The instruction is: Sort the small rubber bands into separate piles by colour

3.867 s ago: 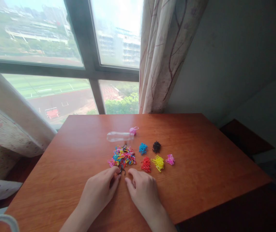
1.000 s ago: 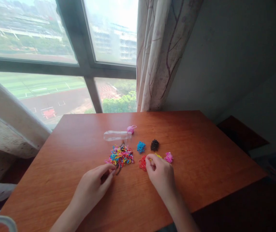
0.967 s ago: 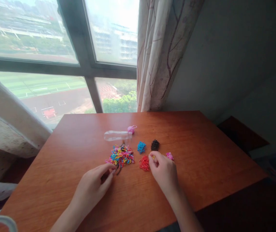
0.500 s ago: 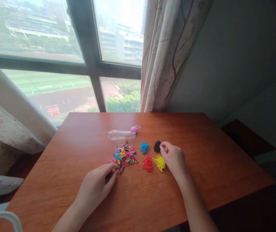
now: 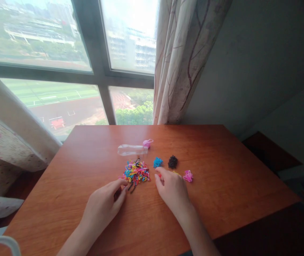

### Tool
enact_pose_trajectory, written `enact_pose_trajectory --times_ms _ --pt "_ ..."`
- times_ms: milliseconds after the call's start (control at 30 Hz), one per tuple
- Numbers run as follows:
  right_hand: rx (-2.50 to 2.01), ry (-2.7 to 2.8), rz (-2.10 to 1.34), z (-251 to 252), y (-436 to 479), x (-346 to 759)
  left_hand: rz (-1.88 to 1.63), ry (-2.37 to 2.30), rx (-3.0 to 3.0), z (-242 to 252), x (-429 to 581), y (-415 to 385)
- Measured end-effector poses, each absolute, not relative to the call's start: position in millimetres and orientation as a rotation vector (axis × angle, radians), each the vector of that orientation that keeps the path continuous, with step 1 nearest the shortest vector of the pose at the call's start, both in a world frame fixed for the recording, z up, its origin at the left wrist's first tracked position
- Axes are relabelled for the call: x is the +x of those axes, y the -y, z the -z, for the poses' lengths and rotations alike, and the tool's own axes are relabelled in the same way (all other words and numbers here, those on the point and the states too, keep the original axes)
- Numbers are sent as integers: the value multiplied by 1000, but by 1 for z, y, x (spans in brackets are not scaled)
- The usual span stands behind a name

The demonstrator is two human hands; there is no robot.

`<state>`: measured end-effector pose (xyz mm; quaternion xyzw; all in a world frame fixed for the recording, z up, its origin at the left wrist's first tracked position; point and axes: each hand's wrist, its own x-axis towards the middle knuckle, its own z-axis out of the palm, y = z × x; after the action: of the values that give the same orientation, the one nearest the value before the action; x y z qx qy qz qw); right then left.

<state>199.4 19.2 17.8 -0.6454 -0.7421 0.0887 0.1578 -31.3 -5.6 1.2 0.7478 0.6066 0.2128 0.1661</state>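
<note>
A heap of mixed coloured rubber bands [image 5: 136, 171] lies mid-table. To its right sit small sorted piles: blue [image 5: 157, 162], black [image 5: 172, 161] and pink [image 5: 188, 176]. My right hand [image 5: 172, 190] rests over the red and yellow piles and hides most of them. Its fingers are curled together near the heap's right edge, and I cannot see what they hold, if anything. My left hand [image 5: 104, 206] lies on the table with thumb and fingertips pinched at the heap's near-left edge, beside a few dark bands.
A clear plastic bottle [image 5: 132, 150] lies on its side behind the heap, with its pink cap [image 5: 147, 143] beside the neck. The wooden table [image 5: 234, 177] stands against a window and a curtain [image 5: 178, 60]. A dark lower surface [image 5: 270, 153] is at the right.
My right hand has moved from the black pile back left and nearer, and now covers the red and yellow piles. My left hand has stayed at the heap's edge.
</note>
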Motion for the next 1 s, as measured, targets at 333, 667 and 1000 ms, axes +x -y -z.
enact_pose_trajectory --times_ms 333,667,1000 --pt "-1943 2319 -299 -27 -24 155 -378 -2040 2023 -7 -31 4" --pt "-1702 2326 -365 -24 -2 162 -388 -1849 2120 -8 -30 5" --pt "-1663 2172 -470 -13 19 172 -578 -1679 2164 -3 -28 9"
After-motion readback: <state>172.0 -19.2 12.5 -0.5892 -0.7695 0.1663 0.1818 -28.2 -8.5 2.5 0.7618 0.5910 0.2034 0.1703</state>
